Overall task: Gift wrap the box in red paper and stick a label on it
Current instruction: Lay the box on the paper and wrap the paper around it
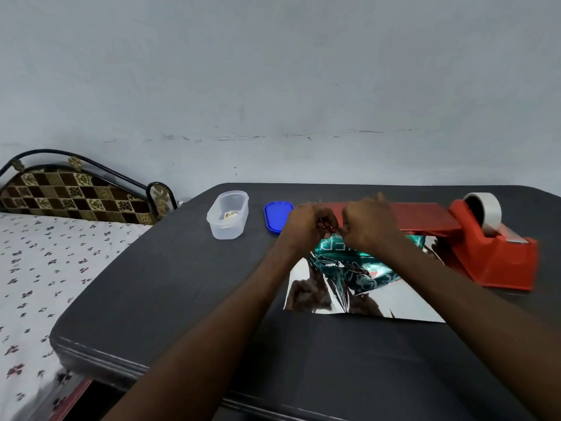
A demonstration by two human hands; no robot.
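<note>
A sheet of wrapping paper [391, 302] lies silver side up on the dark table [170, 287]; its far edge is folded over, showing the red side [425, 217]. A green printed box [361, 268] lies on the sheet, partly hidden by my forearms. My left hand [306, 223] and my right hand [368, 223] meet above the box at the red fold, fingers curled, pinching a small thin piece between them. What that piece is cannot be made out.
A red tape dispenser [498, 253] with a roll of tape stands at the right, against the red fold. A clear plastic tub [227, 215] with small cards inside and its blue lid [276, 217] sit at the far left of the table. A bed [36, 268] borders the table's left.
</note>
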